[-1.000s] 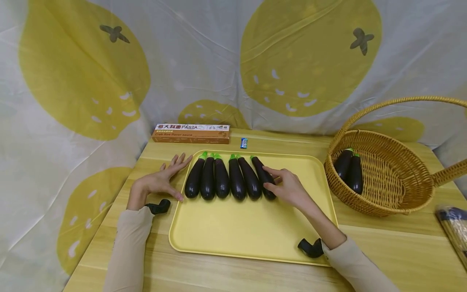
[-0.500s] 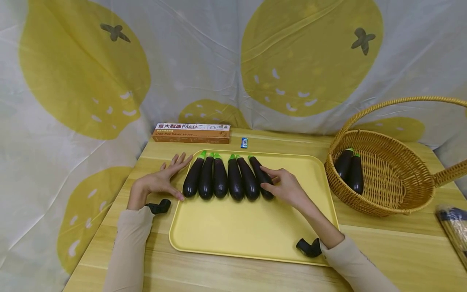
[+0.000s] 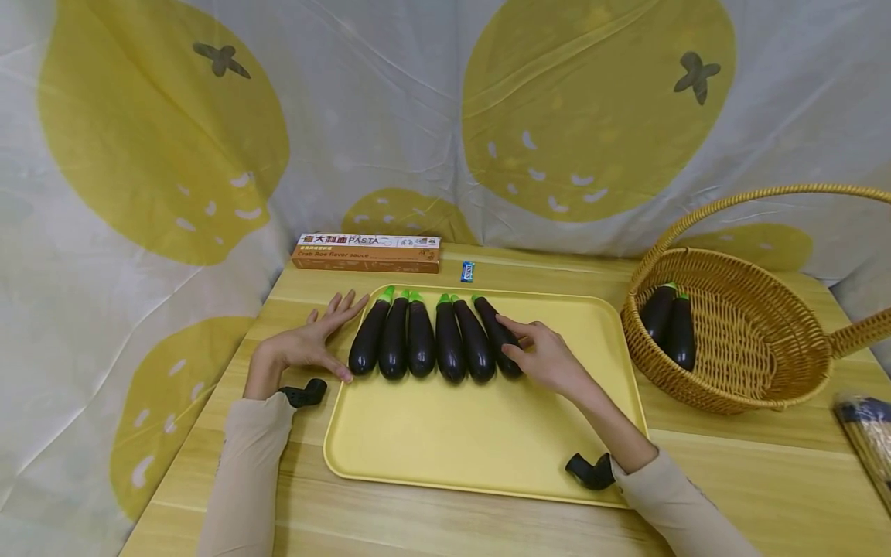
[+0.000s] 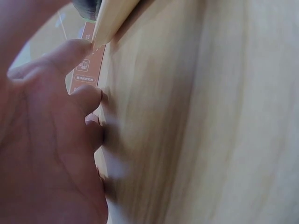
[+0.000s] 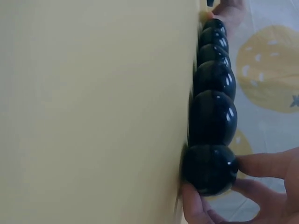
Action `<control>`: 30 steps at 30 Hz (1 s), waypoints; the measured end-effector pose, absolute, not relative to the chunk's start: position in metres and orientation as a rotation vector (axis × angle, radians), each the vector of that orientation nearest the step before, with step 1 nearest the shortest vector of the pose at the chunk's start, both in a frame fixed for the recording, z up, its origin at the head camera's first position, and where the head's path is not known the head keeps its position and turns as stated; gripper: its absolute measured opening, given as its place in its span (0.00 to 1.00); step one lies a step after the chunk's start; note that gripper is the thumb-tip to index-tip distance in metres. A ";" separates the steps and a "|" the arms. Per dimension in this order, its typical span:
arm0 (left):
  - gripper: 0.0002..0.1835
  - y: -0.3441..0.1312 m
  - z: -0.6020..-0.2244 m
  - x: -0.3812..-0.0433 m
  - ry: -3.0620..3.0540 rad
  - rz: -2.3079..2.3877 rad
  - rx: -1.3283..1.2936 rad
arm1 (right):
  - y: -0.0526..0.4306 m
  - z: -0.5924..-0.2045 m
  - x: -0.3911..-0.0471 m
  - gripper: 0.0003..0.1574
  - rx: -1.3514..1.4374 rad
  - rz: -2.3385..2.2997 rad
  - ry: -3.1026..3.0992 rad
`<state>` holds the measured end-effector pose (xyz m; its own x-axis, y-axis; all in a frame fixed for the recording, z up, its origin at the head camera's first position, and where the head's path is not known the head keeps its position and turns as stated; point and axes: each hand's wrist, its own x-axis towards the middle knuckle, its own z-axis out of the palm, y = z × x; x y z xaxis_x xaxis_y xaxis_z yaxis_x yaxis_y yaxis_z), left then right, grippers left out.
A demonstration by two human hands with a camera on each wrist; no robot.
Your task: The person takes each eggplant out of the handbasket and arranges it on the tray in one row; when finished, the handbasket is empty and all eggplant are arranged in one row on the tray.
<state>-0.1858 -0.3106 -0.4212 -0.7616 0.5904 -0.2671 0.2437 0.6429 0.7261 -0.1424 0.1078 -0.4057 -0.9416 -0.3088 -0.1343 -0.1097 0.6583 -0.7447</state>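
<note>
Several dark purple eggplants with green stems lie side by side on a yellow tray (image 3: 480,452), with a small gap near the row's middle. My right hand (image 3: 550,356) holds the rightmost eggplant (image 3: 497,337), index finger on top and thumb lower down. The right wrist view shows its rounded end (image 5: 209,170) between the fingertips, close against its neighbour (image 5: 212,116). At the tray's left rim, my left hand (image 3: 301,345) has its fingers spread, the thumb tip right by the leftmost eggplant (image 3: 367,340). From the left wrist, the other fingertips touch the wooden table (image 4: 187,116).
A wicker basket (image 3: 731,391) with a tall handle stands right of the tray, two eggplants (image 3: 678,333) inside. Behind the tray lie a pasta box (image 3: 365,255) and a small blue packet (image 3: 468,271). A clear-wrapped bundle (image 3: 866,433) sits at the right edge.
Over the first half second the row of eggplants shifted slightly left, the right hand moving with it. Since then both hands have stayed nearly still.
</note>
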 end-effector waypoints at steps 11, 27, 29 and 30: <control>0.74 -0.311 -0.423 -0.188 2.387 0.928 0.643 | 0.110 -0.403 -0.141 0.34 -0.266 -1.149 2.669; 0.73 -0.310 -0.424 -0.188 2.382 0.938 0.647 | 0.110 -0.405 -0.138 0.34 -0.280 -1.169 2.658; 0.74 -0.311 -0.423 -0.188 2.376 0.943 0.641 | 0.110 -0.405 -0.139 0.34 -0.278 -1.174 2.652; 0.74 -0.311 -0.423 -0.188 2.373 0.946 0.640 | 0.109 -0.405 -0.139 0.34 -0.277 -1.178 2.649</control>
<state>-0.1877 -0.3110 -0.4229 -0.7633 0.5847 -0.2747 0.2353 0.6477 0.7247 -0.1391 0.1093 -0.4053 -0.9560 -0.2627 -0.1307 -0.0789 0.6592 -0.7478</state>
